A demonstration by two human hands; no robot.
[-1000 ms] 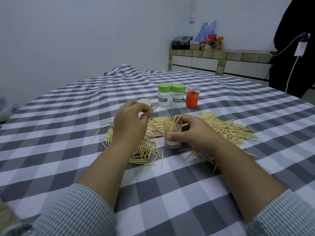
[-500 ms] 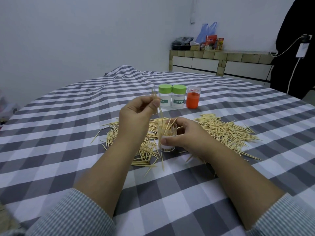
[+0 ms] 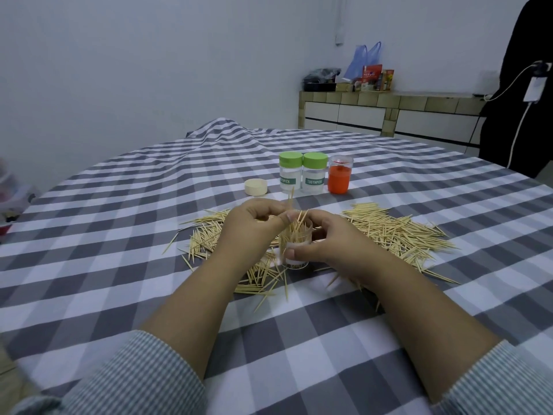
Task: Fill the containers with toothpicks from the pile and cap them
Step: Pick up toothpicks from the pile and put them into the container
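A: Item one, left hand [image 3: 254,223]. Change?

B: Half a second back it was raised above the open container [image 3: 295,245], pinching a few toothpicks [image 3: 290,199]. Now it has come down to the container's mouth, thumb and forefinger closed narrow on those picks, tips entering among the ones already standing inside.

A: Right hand [image 3: 326,241]?

B: Unchanged. Fingers curled round the container, steadying it upright on the table [image 3: 119,265] near its middle, inside the pile [image 3: 395,232] that spreads to either side.

A: Fill level?

B: Partly filled, by my reading; picks lean loosely, so more trips seem needed before capping.

A: Caps?

B: One loose cream cap [image 3: 255,187] lies toward the far edge, just left of two green-capped containers [image 3: 302,172], likely done. An orange container [image 3: 339,175] stands beside them, uncapped as far as I can tell.
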